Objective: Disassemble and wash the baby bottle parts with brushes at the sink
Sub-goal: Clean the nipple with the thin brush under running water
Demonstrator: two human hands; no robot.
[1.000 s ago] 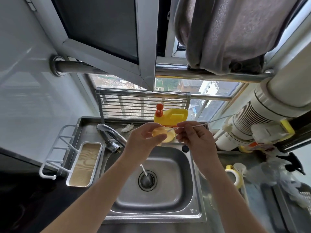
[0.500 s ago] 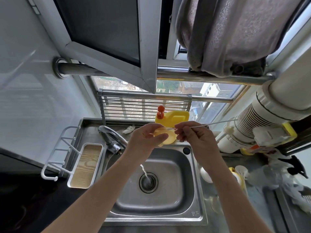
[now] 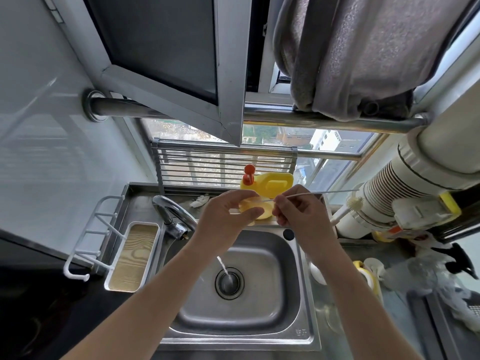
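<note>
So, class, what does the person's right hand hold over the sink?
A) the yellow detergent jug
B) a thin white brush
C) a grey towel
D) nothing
B: the right hand pinches a thin white brush, its tip at the pale yellow part in the left hand.

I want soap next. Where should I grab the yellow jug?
By the loop handle on the jug's upper right, probably reaching from the front with fingers through the slot. The red pump takes the left end, and the body looks wide for one hand.
</note>
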